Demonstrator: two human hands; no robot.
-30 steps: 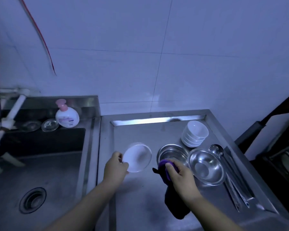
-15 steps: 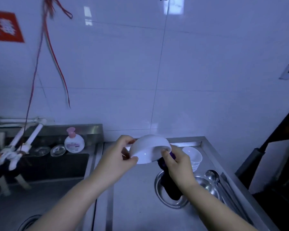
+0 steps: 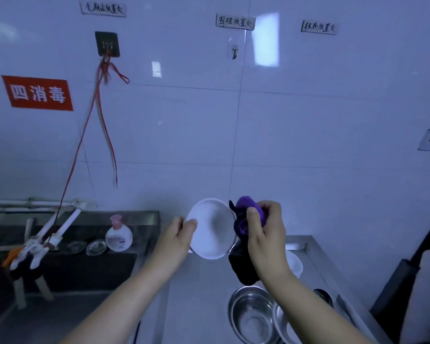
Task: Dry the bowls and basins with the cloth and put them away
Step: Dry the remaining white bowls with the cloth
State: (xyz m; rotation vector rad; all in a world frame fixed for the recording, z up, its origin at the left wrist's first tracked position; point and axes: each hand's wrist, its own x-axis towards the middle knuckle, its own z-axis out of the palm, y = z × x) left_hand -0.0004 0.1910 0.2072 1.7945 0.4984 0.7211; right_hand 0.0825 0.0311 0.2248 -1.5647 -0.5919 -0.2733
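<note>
My left hand [image 3: 178, 235] grips the left rim of a white bowl [image 3: 212, 229], held up in the air with its opening turned toward me. A purple cloth [image 3: 246, 217] is bunched in my right hand [image 3: 263, 228] against the bowl's right rim, its dark tail hanging below. On the steel counter [image 3: 196, 299] stand a steel basin [image 3: 251, 316] and a second steel basin [image 3: 283, 326], partly behind my right forearm. A stack of white bowls [image 3: 294, 265] shows just past my right wrist.
A sink [image 3: 60, 281] lies at the left, with a pump soap bottle [image 3: 118, 234], small lids and a white tap around it. Red cords hang down the tiled wall. A dark upright object [image 3: 407, 274] stands at the right edge.
The view has tilted upward. Both hands have lifted the bowl higher and turned it from upside down so its opening faces me; the cloth has moved to its right rim.
</note>
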